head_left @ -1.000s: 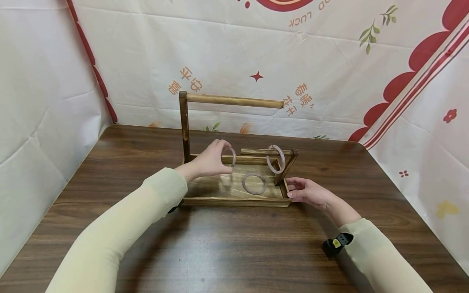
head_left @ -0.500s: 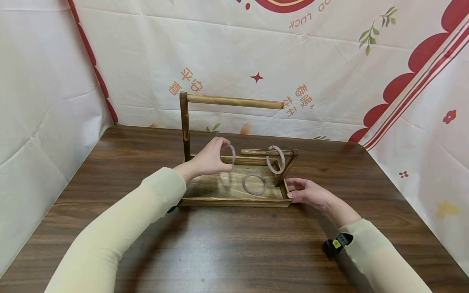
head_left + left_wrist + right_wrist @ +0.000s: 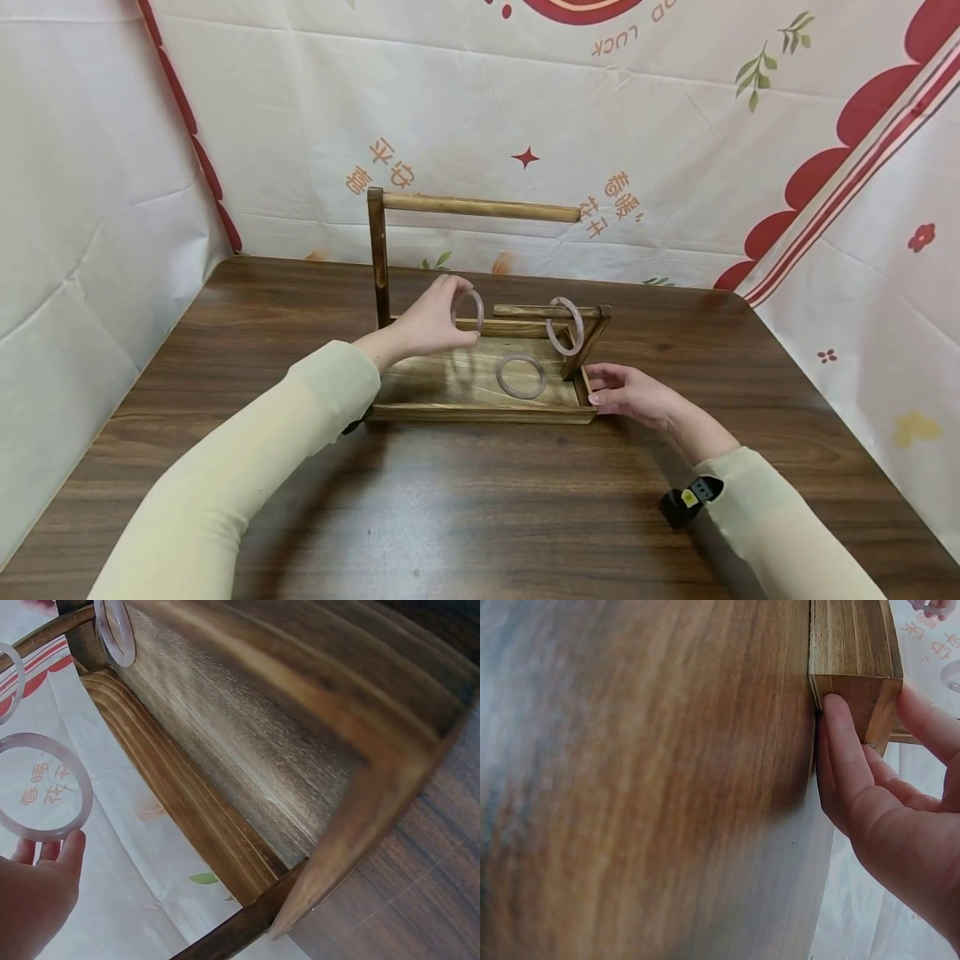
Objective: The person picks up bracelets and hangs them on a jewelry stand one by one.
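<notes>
My left hand (image 3: 429, 321) pinches a pale purple bangle (image 3: 481, 312) between thumb and fingertips, upright over the wooden tray stand (image 3: 480, 413). The left wrist view shows the same bangle (image 3: 86, 787) near the fingertips of my left hand (image 3: 41, 896). A second bangle (image 3: 521, 397) lies flat on the tray floor. Another bangle (image 3: 552, 340) hangs on the low bar (image 3: 517, 311) at the right. My right hand (image 3: 633, 396) holds the stand's right end; in the right wrist view its fingers (image 3: 844, 735) lie against the outer end wall, thumb at the rim.
The stand's tall post (image 3: 378, 258) rises at the left and carries a long upper bar (image 3: 480, 207) above the left hand. Beneath the stand is a dark wooden table (image 3: 450, 508). A printed white cloth (image 3: 450, 100) hangs behind it.
My left hand has lifted the bangle very slightly, with a small shift to the right. The right hand, the stand and the other bangles have stayed put.
</notes>
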### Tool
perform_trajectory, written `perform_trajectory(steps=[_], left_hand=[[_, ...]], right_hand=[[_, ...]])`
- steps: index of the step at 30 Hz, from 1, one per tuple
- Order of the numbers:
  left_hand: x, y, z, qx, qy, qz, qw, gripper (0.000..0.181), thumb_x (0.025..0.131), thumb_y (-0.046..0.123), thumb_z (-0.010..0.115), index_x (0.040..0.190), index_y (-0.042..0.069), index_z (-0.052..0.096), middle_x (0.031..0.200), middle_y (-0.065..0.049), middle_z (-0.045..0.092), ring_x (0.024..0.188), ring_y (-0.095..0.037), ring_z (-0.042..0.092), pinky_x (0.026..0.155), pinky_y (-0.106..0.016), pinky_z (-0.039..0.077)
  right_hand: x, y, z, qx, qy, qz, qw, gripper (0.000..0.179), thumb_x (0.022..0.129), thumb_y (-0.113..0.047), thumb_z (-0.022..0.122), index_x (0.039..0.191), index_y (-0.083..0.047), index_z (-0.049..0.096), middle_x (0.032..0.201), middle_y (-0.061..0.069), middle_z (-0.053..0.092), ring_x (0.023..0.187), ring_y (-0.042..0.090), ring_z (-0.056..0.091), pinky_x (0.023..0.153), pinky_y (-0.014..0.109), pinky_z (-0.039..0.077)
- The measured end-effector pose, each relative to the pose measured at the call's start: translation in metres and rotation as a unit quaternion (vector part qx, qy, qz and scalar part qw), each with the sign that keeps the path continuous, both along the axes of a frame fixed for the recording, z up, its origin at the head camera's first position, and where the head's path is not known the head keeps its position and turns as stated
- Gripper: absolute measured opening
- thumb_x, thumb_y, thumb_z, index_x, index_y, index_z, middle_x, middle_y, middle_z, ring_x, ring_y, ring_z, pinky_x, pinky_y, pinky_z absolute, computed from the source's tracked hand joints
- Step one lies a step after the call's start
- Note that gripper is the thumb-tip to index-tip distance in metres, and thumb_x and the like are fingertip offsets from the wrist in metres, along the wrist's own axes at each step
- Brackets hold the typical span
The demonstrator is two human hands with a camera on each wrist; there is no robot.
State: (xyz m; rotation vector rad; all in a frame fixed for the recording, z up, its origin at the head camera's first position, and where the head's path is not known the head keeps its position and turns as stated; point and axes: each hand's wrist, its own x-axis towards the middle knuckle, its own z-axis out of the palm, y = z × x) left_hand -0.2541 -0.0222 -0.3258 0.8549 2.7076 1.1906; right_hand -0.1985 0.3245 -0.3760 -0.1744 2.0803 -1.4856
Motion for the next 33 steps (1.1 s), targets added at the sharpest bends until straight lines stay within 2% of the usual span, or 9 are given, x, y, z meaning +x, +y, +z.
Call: perform_trajectory(steps=[5, 12, 18, 21, 22, 25, 29, 33], left_hand=[[0.0, 0.0, 0.001, 0.01, 0.007, 0.0, 0.9999, 0.068, 0.075, 0.021, 0.07, 0.132, 0.0, 0.039, 0.129, -0.018, 0.041, 0.112, -0.026, 0.046, 0.099, -0.037, 0.041], [0.001, 0.0, 0.004, 0.016, 0.006, 0.002, 0.9998, 0.068, 0.076, 0.022, 0.072, 0.132, 0.001, 0.039, 0.125, -0.019, 0.043, 0.109, -0.025, 0.045, 0.098, -0.039, 0.041], [0.003, -0.001, 0.007, 0.023, 0.0, -0.002, 0.9997, 0.07, 0.076, 0.023, 0.072, 0.133, 0.001, 0.038, 0.124, -0.017, 0.043, 0.11, -0.025, 0.045, 0.098, -0.04, 0.041], [0.003, -0.001, 0.009, 0.028, -0.003, -0.003, 0.9996, 0.07, 0.077, 0.023, 0.072, 0.133, 0.001, 0.037, 0.125, -0.017, 0.042, 0.111, -0.026, 0.045, 0.1, -0.04, 0.04], [0.003, -0.001, 0.009, 0.03, -0.004, -0.004, 0.9995, 0.07, 0.077, 0.022, 0.072, 0.133, 0.001, 0.037, 0.125, -0.017, 0.042, 0.112, -0.026, 0.044, 0.1, -0.04, 0.04], [0.004, -0.001, 0.011, 0.037, -0.009, -0.011, 0.9992, 0.069, 0.077, 0.021, 0.072, 0.133, 0.001, 0.037, 0.127, -0.018, 0.042, 0.114, -0.027, 0.045, 0.102, -0.04, 0.039], [0.006, 0.0, 0.012, 0.049, -0.011, -0.024, 0.9985, 0.066, 0.078, 0.019, 0.071, 0.132, 0.001, 0.038, 0.125, -0.017, 0.042, 0.116, -0.029, 0.045, 0.103, -0.04, 0.039], [0.007, 0.001, 0.013, 0.058, -0.01, -0.04, 0.9975, 0.064, 0.079, 0.017, 0.071, 0.131, 0.001, 0.038, 0.124, -0.015, 0.042, 0.118, -0.03, 0.046, 0.103, -0.039, 0.04]], right_hand=[[0.0, 0.001, 0.0, -0.001, 0.0, -0.002, 1.0, 0.076, 0.089, -0.009, 0.06, 0.143, 0.014, 0.012, 0.131, 0.031, 0.039, 0.096, 0.006, 0.058, 0.085, 0.026, 0.051], [0.0, -0.001, 0.002, 0.002, -0.001, -0.004, 1.0, 0.075, 0.09, -0.009, 0.06, 0.144, 0.013, 0.013, 0.128, 0.025, 0.043, 0.096, 0.006, 0.058, 0.084, 0.026, 0.051], [0.0, 0.001, 0.0, -0.005, -0.001, 0.003, 1.0, 0.078, 0.089, -0.011, 0.062, 0.144, 0.013, 0.012, 0.133, 0.034, 0.036, 0.097, 0.006, 0.058, 0.085, 0.027, 0.051], [-0.001, 0.004, -0.002, -0.02, 0.006, 0.019, 0.9996, 0.085, 0.086, -0.02, 0.067, 0.143, 0.014, 0.014, 0.128, 0.027, 0.043, 0.097, 0.006, 0.058, 0.084, 0.026, 0.051], [-0.002, 0.006, -0.002, -0.038, 0.008, 0.031, 0.9988, 0.082, 0.086, -0.02, 0.067, 0.143, 0.012, 0.017, 0.126, 0.022, 0.047, 0.098, 0.007, 0.059, 0.084, 0.027, 0.051], [-0.003, 0.008, -0.003, -0.049, 0.014, 0.042, 0.9978, 0.084, 0.085, -0.024, 0.068, 0.142, 0.012, 0.019, 0.12, 0.012, 0.051, 0.097, 0.007, 0.059, 0.083, 0.026, 0.052], [-0.002, 0.005, -0.003, -0.02, 0.005, 0.013, 0.9997, 0.087, 0.084, -0.021, 0.069, 0.143, 0.013, 0.015, 0.126, 0.022, 0.046, 0.096, 0.006, 0.058, 0.084, 0.026, 0.051], [0.001, 0.0, 0.001, -0.005, -0.003, -0.004, 1.0, 0.077, 0.089, -0.01, 0.061, 0.144, 0.013, 0.012, 0.132, 0.031, 0.037, 0.096, 0.006, 0.058, 0.085, 0.026, 0.051]])
